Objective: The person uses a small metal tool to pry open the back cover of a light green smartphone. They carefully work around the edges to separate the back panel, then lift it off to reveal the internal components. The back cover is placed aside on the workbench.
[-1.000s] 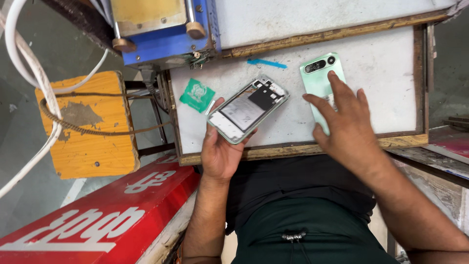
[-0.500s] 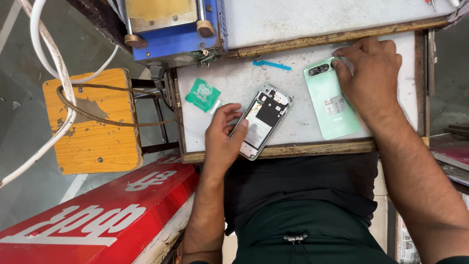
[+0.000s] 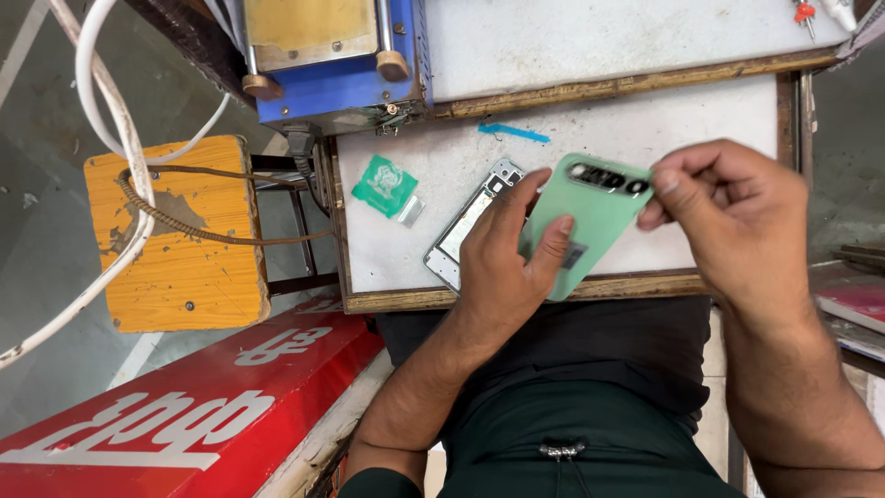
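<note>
A mint-green phone back cover [image 3: 595, 207] with a dark camera strip is held tilted above the white work board [image 3: 664, 120]. My right hand [image 3: 733, 221] pinches its upper right edge beside the camera strip. My left hand [image 3: 502, 263] grips the cover's left side, with fingers laid across its face. Under my left hand an opened phone body [image 3: 464, 226] with a silver frame lies on the board, mostly hidden by the palm.
A green sachet [image 3: 384, 184] and a blue strip [image 3: 513, 133] lie on the board. A blue machine [image 3: 332, 69] stands at the far edge. An orange wooden stool [image 3: 175, 240], white cables [image 3: 97, 111] and a red signboard [image 3: 166, 406] are on the left.
My right hand lifted the green cover off the board and brought it left. My left hand let the phone body lie on the board and took the cover's left side.
</note>
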A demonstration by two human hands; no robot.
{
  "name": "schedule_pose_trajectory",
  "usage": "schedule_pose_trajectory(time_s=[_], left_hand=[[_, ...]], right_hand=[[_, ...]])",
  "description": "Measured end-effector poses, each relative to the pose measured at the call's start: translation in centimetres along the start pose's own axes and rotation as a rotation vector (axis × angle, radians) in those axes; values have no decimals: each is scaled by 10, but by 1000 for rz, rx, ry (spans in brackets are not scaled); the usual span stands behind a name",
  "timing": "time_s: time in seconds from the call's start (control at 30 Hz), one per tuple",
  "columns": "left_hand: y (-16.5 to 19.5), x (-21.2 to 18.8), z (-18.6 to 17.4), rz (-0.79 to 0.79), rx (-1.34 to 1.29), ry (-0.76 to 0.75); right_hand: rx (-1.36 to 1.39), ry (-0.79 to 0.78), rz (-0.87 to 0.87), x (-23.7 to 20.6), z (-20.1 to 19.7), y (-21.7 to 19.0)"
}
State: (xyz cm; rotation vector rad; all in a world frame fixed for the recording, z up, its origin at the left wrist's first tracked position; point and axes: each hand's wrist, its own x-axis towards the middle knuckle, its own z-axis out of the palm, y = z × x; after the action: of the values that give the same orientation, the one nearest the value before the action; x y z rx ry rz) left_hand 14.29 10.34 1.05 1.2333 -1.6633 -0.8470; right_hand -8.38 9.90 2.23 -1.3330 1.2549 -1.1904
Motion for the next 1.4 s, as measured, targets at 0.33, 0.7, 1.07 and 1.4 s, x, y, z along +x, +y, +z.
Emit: schedule_pose_trajectory(time_s=[0.33, 0.7, 1.07, 1.4], left_hand=[[10, -15, -25, -206, -452, -204], [-27, -20, -6, -347, -916, -355], [-56, -39, 28, -517, -1511, -544], [-66, -45, 46, -473, -1717, -632]], right_hand=[[77, -133, 71, -30, 0, -5], [981, -373, 280, -49, 15, 15], [558, -364, 166, -68, 39, -12], [337, -336, 129, -73, 46, -20]])
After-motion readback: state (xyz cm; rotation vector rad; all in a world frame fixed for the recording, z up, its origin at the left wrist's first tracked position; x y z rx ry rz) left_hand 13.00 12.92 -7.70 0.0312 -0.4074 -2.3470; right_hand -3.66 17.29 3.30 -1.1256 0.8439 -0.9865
